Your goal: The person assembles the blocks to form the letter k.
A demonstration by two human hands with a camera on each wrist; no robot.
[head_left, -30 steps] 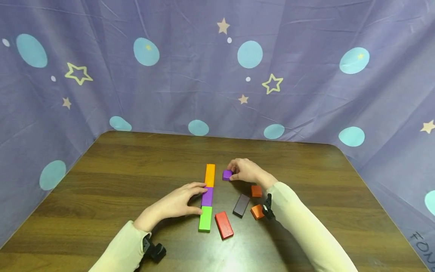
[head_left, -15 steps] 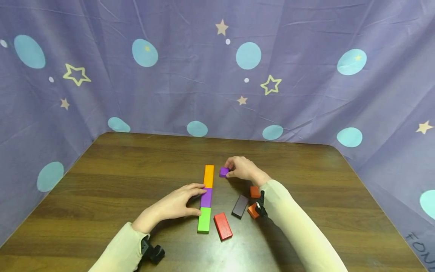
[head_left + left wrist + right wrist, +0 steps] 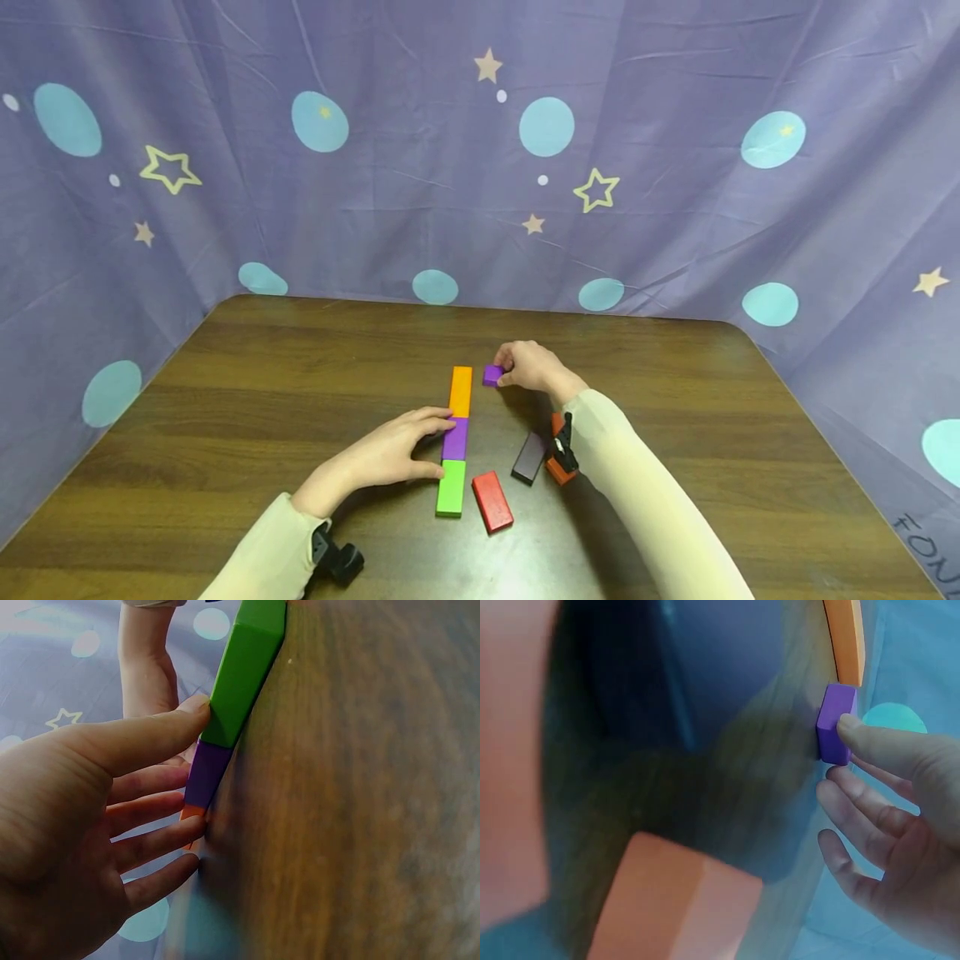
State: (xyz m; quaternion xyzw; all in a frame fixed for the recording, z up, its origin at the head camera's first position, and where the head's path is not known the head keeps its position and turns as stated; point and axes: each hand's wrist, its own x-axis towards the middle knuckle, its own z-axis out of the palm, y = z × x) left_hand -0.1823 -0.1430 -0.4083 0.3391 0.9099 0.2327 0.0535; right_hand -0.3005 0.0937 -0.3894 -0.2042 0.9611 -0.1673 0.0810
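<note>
Three blocks lie end to end in a straight row in the head view: orange (image 3: 461, 392) at the far end, purple (image 3: 455, 443) in the middle, green (image 3: 451, 490) nearest. My left hand (image 3: 390, 450) rests along the row's left side, fingers extended; its thumb touches the green block and its fingertips reach the purple one and the start of the orange. To the right of the orange block, my right hand (image 3: 528, 365) pinches a small purple block (image 3: 491, 375) between thumb and fingers. In the right wrist view that small block (image 3: 837, 724) sits low at the tabletop.
A red block (image 3: 492, 502) lies right of the green one. Beyond it is a dark block (image 3: 528, 459). Two orange-red blocks (image 3: 561, 473) are partly covered by the right wrist strap. A patterned curtain (image 3: 420, 167) hangs behind the wooden table (image 3: 337, 350).
My right hand has moved the small purple block slightly left and away from me, closer to the far end of the row. My left hand has kept its place at the row.
</note>
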